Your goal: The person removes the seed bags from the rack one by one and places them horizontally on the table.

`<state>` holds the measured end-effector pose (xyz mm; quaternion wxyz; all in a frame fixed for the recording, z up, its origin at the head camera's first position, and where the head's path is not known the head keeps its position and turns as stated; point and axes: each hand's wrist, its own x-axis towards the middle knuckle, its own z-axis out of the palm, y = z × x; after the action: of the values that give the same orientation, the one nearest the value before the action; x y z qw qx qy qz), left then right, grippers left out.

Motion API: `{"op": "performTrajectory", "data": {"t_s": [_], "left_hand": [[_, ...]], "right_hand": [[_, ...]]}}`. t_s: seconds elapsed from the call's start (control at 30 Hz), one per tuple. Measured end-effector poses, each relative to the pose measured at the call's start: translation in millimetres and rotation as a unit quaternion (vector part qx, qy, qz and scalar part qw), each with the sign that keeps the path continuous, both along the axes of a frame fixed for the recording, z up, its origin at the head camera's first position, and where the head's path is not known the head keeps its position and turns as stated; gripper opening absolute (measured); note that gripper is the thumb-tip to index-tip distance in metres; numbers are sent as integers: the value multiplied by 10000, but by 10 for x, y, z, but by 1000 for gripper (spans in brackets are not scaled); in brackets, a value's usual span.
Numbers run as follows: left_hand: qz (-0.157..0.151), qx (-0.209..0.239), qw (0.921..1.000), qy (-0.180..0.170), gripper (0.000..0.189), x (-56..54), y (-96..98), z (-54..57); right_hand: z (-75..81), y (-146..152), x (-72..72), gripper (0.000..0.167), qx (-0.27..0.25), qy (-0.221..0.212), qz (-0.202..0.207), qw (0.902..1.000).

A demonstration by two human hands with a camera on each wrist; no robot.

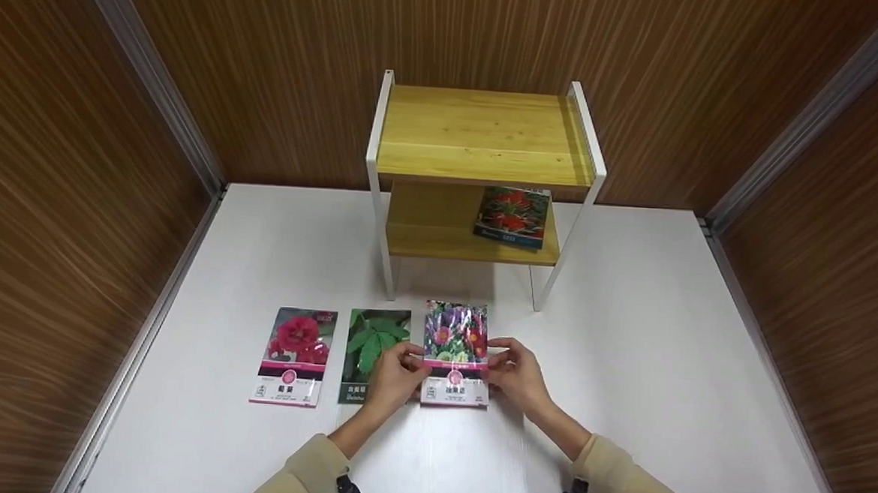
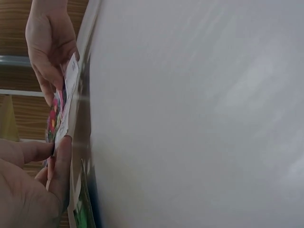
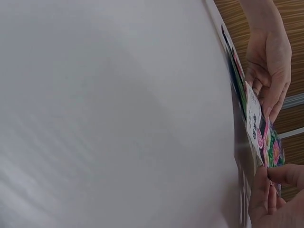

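Observation:
A glossy seed packet (image 1: 455, 346) with mixed purple, red and pink flowers is held between both hands, apparently just above the white table. My left hand (image 1: 396, 376) pinches its left edge between thumb and fingers. At the opposite edge, my right hand (image 1: 520, 378) does the same. The right wrist view shows the packet (image 3: 255, 121) with its white lower label, tilted. Partly behind my left hand lies a green-leaf packet (image 1: 374, 335). Farther left is a packet with a deep pink flower (image 1: 299, 334), flat on the table.
Behind the packets stands a two-tier wooden shelf (image 1: 486, 129) with white side frames. On its lower board rests a packet with red flowers (image 1: 514, 213), slightly askew. Wood-grain panels (image 1: 268, 57) enclose the white table (image 1: 645, 325) at the back and sides.

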<state>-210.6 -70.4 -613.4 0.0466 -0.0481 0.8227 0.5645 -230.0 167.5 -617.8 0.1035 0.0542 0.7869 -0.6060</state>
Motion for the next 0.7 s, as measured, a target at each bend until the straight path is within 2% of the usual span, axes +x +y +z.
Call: {"op": "performTrajectory", "data": {"t_s": [0.17,0.33,0.5,0.7], "left_hand": [[-68,-7,9999,97,21,-2,4,-16],[-105,71,9999,8,21,-9,7,-19],[-52,-62,10000,-10,23,-15,13,-17],[-69,-60,9999,-133,23,-13,13,-23]], "right_hand": [[-27,1,-15,54,-77,-6,132,9999],[-42,10,-20,58,-108,-24,223,9997],[-41,21,-20,62,-108,-92,387,9991],[-34,30,-37,62,49,-113,455,9989]]}}
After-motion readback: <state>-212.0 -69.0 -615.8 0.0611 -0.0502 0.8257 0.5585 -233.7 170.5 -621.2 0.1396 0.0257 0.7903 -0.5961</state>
